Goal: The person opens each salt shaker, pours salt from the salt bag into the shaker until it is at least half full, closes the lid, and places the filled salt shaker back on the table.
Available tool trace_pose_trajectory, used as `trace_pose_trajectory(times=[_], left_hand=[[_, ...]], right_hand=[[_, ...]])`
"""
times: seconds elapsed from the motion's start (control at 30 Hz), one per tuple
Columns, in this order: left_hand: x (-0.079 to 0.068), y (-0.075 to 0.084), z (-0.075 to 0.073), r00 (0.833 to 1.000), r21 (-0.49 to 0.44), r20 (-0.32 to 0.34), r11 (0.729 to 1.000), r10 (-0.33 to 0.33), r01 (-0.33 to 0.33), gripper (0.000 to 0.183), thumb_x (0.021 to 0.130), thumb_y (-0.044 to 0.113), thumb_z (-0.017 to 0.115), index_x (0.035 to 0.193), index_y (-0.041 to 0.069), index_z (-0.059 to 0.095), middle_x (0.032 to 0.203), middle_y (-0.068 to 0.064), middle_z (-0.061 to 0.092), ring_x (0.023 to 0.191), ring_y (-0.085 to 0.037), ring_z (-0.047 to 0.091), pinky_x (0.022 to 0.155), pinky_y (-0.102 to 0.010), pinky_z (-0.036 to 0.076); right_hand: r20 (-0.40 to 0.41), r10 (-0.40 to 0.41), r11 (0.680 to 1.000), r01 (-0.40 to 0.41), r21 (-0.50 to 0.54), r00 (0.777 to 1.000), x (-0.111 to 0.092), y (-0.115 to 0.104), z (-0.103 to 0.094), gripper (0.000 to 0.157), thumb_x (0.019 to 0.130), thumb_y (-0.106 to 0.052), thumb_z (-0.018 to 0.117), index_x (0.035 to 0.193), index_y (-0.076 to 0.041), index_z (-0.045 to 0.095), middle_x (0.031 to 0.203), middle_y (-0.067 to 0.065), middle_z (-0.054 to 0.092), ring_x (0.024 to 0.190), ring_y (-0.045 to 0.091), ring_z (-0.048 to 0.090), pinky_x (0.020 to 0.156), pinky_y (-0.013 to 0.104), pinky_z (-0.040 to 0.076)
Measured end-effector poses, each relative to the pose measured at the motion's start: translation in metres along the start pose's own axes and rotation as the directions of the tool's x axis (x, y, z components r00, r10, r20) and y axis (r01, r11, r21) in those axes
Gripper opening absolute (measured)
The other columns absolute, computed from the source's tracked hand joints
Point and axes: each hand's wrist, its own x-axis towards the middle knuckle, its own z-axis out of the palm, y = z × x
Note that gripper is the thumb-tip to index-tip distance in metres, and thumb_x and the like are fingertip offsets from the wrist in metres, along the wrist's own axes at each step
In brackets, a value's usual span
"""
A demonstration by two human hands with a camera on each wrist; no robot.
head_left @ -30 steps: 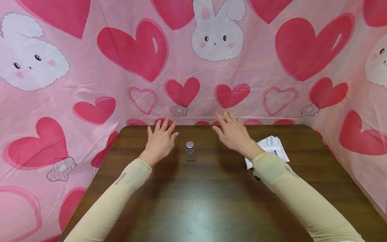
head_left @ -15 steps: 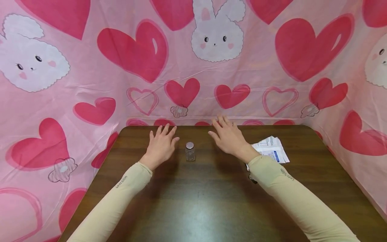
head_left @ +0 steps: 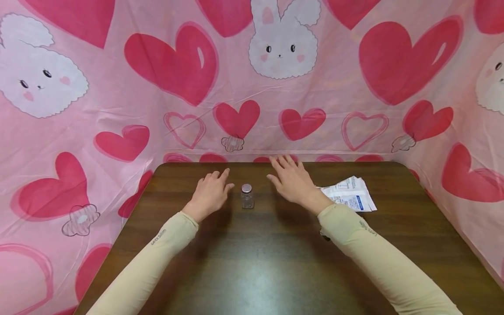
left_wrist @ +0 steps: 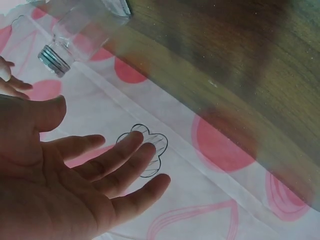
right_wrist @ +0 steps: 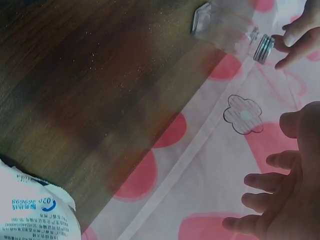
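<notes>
A small clear glass shaker [head_left: 247, 200] with a silver metal cap stands upright near the middle of the table in the head view. To its left, my left hand [head_left: 210, 194] hovers with the index finger reaching forward and the other fingers slightly bent. On the shaker's other side is my right hand [head_left: 295, 181], palm down and fingers spread. Neither hand holds anything. The left wrist view shows the left palm [left_wrist: 65, 185] with loosely extended fingers, the shaker [left_wrist: 80, 40] beyond the thumb. In the right wrist view the right hand [right_wrist: 285, 185] has relaxed fingers, apart from the shaker [right_wrist: 225, 30].
White printed packets [head_left: 350, 194] lie on the wooden table [head_left: 252, 262], right of my right hand and partly behind its wrist. A small dark object [head_left: 324, 236] peeks out beside the right sleeve. Pink cloth [head_left: 283, 96] with hearts and rabbits hangs around the table's back and sides.
My right hand has shifted left towards the shaker, uncovering more of the packets. My left hand's fingers have lowered and bent, with the index finger left pointing forward. The shaker stays in place.
</notes>
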Motion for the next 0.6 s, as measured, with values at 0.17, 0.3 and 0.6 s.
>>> trace_pose_trajectory(times=[0.17,0.3,0.6], left_hand=[[-0.001,0.002,0.004,1.000,0.009,0.002,1.000,0.012,-0.012,0.063,0.106,0.033,0.063,0.156,0.000,0.045,0.135,-0.026,0.060,0.122,-0.046,0.058,0.101,-0.061,0.047],[-0.002,0.003,0.007,0.999,-0.004,0.028,1.000,0.021,-0.020,0.065,0.104,0.032,0.067,0.154,-0.004,0.045,0.135,-0.027,0.060,0.123,-0.046,0.058,0.102,-0.061,0.047],[-0.001,0.003,0.012,0.988,-0.136,0.153,0.991,0.027,-0.006,0.081,0.095,0.032,0.082,0.150,-0.013,0.043,0.146,-0.033,0.052,0.135,-0.046,0.052,0.112,-0.056,0.040]], right_hand=[[0.008,0.000,1.000,0.000,0.017,1.000,-0.001,-0.004,0.003,0.067,0.107,-0.044,0.055,0.162,-0.009,0.040,0.162,0.019,0.043,0.155,0.039,0.027,0.118,0.069,0.020],[0.009,-0.001,1.000,0.001,0.014,1.000,-0.001,-0.006,0.006,0.066,0.107,-0.044,0.056,0.161,-0.009,0.042,0.161,0.018,0.045,0.155,0.038,0.028,0.117,0.070,0.021],[0.004,-0.033,0.998,0.033,0.049,0.999,0.000,-0.011,0.010,0.064,0.101,-0.038,0.070,0.153,-0.003,0.053,0.152,0.019,0.055,0.145,0.039,0.045,0.114,0.066,0.032]])
